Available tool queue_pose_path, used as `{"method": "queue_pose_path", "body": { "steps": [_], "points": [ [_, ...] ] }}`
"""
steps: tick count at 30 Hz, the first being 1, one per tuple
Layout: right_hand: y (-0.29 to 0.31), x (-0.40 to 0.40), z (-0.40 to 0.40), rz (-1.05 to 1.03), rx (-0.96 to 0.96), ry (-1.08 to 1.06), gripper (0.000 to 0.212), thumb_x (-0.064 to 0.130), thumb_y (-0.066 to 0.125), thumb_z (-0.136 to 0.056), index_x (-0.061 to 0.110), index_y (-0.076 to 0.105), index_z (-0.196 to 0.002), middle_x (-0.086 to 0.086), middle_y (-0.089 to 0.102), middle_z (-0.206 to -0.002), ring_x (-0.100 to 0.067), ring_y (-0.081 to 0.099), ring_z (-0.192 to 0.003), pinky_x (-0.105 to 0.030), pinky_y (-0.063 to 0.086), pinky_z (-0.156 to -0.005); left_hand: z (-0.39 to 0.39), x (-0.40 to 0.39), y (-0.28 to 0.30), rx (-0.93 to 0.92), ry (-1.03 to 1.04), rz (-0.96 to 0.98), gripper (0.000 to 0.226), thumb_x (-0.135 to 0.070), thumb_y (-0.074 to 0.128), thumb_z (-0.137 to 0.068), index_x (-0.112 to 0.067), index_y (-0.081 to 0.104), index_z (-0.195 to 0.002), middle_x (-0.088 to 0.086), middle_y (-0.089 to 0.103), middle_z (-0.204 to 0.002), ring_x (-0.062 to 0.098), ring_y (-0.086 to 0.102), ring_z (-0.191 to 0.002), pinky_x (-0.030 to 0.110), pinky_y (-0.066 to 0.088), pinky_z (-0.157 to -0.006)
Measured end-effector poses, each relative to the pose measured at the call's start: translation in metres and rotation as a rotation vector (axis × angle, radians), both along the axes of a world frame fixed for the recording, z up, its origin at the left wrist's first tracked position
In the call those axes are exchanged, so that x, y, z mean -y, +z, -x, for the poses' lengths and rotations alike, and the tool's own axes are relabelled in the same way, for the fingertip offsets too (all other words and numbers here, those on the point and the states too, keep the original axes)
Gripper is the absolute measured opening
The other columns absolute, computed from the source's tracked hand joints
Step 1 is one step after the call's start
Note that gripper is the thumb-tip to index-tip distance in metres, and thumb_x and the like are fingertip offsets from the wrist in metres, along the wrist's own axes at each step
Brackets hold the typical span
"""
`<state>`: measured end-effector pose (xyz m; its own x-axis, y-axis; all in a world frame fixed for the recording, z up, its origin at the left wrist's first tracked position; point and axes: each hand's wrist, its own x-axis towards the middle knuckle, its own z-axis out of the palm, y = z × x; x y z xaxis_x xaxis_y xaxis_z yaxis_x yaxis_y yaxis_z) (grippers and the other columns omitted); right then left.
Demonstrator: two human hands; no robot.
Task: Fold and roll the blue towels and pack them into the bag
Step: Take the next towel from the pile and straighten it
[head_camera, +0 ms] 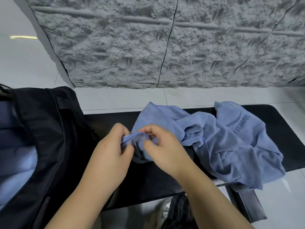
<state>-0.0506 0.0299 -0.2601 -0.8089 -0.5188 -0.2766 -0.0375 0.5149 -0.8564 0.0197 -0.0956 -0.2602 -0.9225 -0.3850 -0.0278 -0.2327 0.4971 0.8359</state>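
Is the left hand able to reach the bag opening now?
Probably yes, once freed: the left hand pinches the towel edge, but the bag lies open beside it, nothing between.

Blue towel [222,142], right of centre: plain periwinkle blue, dark grey "FITNESS" print with curved stripe, matching blue stitched hem. Bag [49,138], left: black outside, paler blue showing inside at left edge. Bench [280,129]: black top. Wall panel [165,43], upper frame: mottled grey stone texture. Floor [24,60]: glossy white tiles.

Bare bench [113,118] strip between bag [49,129] and towel [231,146]
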Motion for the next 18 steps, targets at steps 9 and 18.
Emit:
{"method": "queue_pose_path", "body": {
  "steps": [9, 18],
  "points": [
    [-0.034, -0.03, 0.024, -0.503, -0.1, -0.26, 0.042, 0.019, 0.05, -0.091, 0.032, 0.05, -0.13, -0.006, 0.04, -0.139, -0.025, 0.044, -0.118, -0.033, 0.039, -0.099, -0.005, 0.009, -0.01, 0.175, -0.137, 0.086, 0.048, 0.001, 0.045, -0.073, -0.043, 0.056, -0.086, -0.03, 0.049, -0.099, -0.001, 0.054, -0.08, 0.023, 0.049, -0.066],
    [-0.003, 0.0, 0.005, 0.224, 0.243, -0.001, 0.039, -0.01, 0.049, -0.083, 0.021, 0.049, -0.106, 0.001, 0.062, -0.085, -0.007, 0.055, -0.077, -0.02, 0.046, -0.071, -0.002, 0.003, -0.008, -0.02, -0.242, -0.008, 0.055, -0.009, 0.053, -0.087, -0.048, 0.04, -0.124, -0.034, 0.035, -0.128, -0.011, 0.047, -0.108, 0.013, 0.045, -0.085]
  ]
}}
